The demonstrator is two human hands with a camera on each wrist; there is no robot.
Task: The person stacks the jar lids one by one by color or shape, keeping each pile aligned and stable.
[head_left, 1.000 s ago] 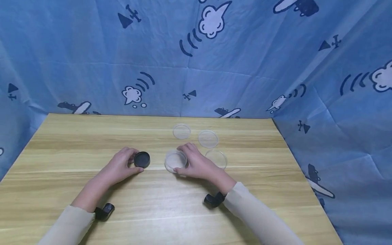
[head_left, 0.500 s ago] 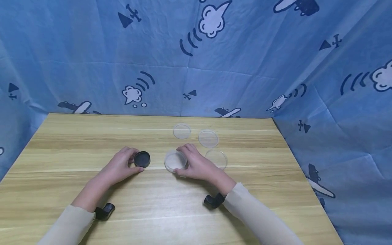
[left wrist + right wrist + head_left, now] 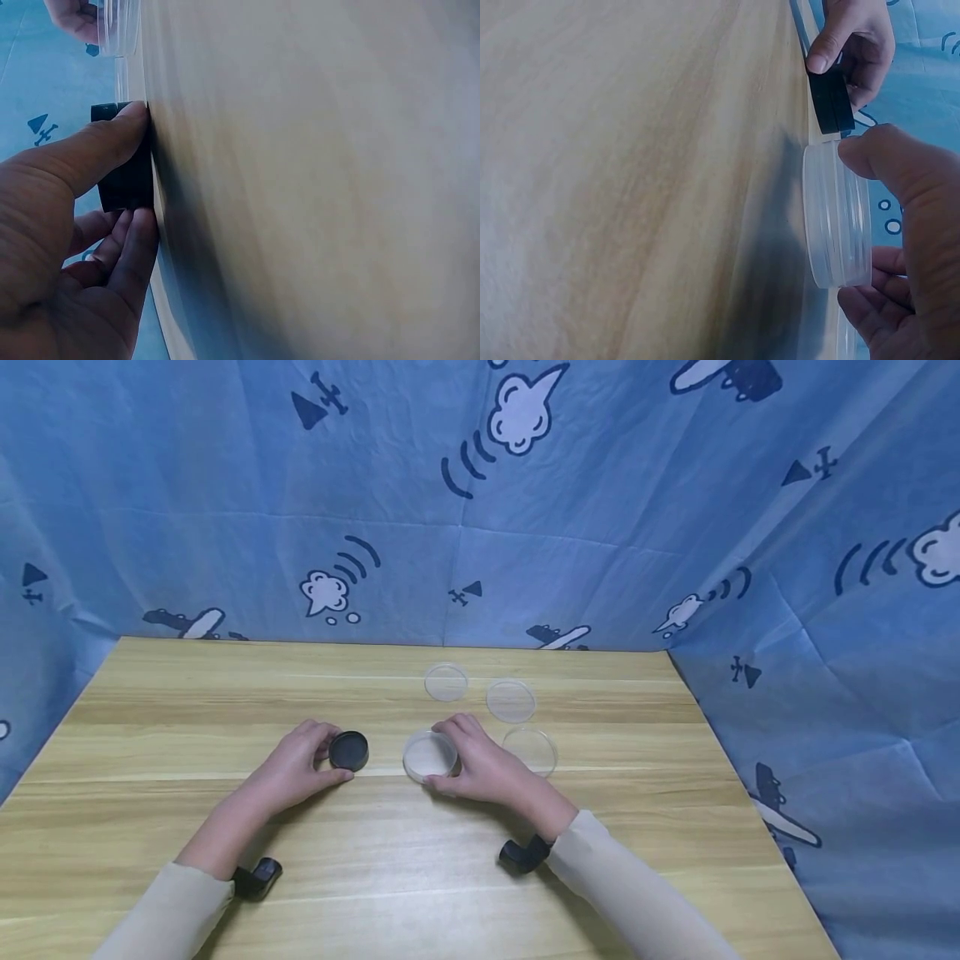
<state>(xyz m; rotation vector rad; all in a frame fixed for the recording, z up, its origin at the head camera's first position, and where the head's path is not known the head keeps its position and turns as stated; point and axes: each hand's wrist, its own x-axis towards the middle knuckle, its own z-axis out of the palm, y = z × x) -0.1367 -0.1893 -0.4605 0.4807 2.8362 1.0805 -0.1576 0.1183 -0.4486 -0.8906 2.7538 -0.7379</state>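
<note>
On the table, my left hand [image 3: 303, 762] holds a small round black container [image 3: 348, 752] by its sides. In the left wrist view, the thumb lies on one side of the black container [image 3: 127, 169] and the fingertips on the opposite side. My right hand [image 3: 483, 762] grips a wider clear round dish [image 3: 429, 757] to the right of it. Ridges run round the wall of the clear dish [image 3: 836, 217] in the right wrist view, with the thumb at one side and fingers at the other. Both items rest flat, a short gap apart.
Three thin clear discs lie on the wooden table [image 3: 225, 693]: one at the back [image 3: 446, 682], a second disc [image 3: 511, 701] right of it, and a third disc [image 3: 529, 752] partly behind my right hand. A blue printed curtain [image 3: 420, 552] borders the table's back and right.
Within the right hand's grip, the upper part of the clear dish has shifted slightly left and lines up with the part below. The left hand and black container have stayed put.
</note>
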